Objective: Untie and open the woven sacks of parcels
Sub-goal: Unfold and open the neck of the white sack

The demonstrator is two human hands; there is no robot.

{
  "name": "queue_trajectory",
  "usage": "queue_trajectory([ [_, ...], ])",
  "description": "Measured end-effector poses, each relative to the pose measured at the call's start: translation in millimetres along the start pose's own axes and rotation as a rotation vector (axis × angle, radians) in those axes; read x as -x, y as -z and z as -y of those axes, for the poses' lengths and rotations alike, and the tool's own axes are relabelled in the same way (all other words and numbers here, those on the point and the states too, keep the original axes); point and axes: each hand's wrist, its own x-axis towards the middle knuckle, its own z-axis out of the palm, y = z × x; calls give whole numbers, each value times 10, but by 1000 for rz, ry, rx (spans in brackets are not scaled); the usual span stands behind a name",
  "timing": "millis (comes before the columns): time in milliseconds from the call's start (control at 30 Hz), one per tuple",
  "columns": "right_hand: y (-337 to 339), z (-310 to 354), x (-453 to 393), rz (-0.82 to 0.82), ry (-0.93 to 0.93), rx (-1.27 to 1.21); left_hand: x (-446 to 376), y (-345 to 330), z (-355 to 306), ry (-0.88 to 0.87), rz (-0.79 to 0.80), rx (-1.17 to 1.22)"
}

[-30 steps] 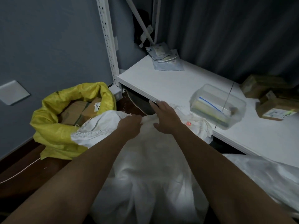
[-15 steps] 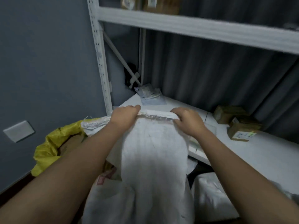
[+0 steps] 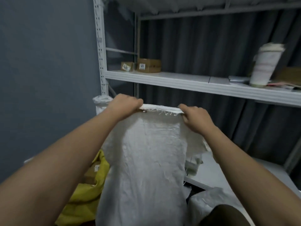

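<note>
A white woven sack (image 3: pixel 146 160) hangs upright in front of me, its frayed top edge stretched level between my hands. My left hand (image 3: pixel 125 103) is closed on the left end of that edge. My right hand (image 3: pixel 194 118) grips the right end, knuckles up. The sack's lower part drops out of view at the bottom. A yellow woven sack (image 3: pixel 84 193) stands open at the lower left, with brown parcels showing inside it. Another white sack (image 3: pixel 205 203) lies low at the right.
A white metal shelf rack (image 3: pixel 195 84) stands straight ahead, its post (image 3: pixel 101 46) at the left. Small cardboard boxes (image 3: pixel 149 65) and a white cup (image 3: pixel 265 64) sit on the middle shelf. The lower shelf (image 3: pixel 228 175) runs at the right. A dark curtain hangs behind.
Both hands took hold of the white sack's top edge and lifted it from low over the lower shelf up to the middle shelf's height. My view tilted upward with it.
</note>
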Motion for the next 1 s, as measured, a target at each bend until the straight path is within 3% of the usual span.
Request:
queue_trajectory([
  [167,-15,18,95,-23,248,-133,187,-167,3,-5,24,401],
  [300,-86,101,184,-21,292,-282,183,-293,70,-17,6,670],
  [500,-198,208,137,-130,109,-855,120,-456,130,38,-20,969],
  [700,-270,116,58,-402,467,-358,60,-481,103,-53,99,822],
  [867,-508,3,34,-216,590,36,67,-473,-34,-129,60,679],
  [1000,-534,-52,37,-332,678,48,81,-525,-76,-115,138,670],
])
